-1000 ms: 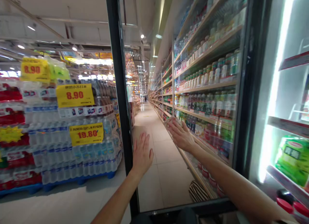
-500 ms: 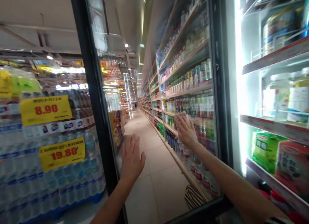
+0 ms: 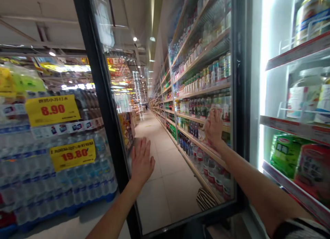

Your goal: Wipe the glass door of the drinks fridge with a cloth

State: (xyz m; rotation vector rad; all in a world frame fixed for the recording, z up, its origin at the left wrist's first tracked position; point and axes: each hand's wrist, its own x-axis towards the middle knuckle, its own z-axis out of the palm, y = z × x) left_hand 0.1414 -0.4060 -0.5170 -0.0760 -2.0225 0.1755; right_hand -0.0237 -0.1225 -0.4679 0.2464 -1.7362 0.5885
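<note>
A glass cooler door (image 3: pixel 177 194) with a dark frame (image 3: pixel 101 89) stands open in front of me. My left hand (image 3: pixel 141 161) lies flat against the glass near the left side of the frame, fingers stretched and nothing in it. Higher up and to the right, my right hand (image 3: pixel 213 129) presses a pale, thin cloth (image 3: pixel 216 107) against the pane. Only a little of the cloth shows past the fingers. Shelves of bottles and cans (image 3: pixel 203 77) and a tiled aisle appear in the glass.
On the right are lit cooler shelves (image 3: pixel 296 124) with bottles, a can and green and red packs (image 3: pixel 287 151). Stacked packs of water bottles (image 3: pixel 67 194) with yellow price signs (image 3: pixel 53 109) stand to the left. A black-and-white striped item (image 3: pixel 206 199) shows low in the glass.
My right hand has slid right and slightly up across the glass with the cloth. My left hand stays at about the same spot, and the view has shifted a little.
</note>
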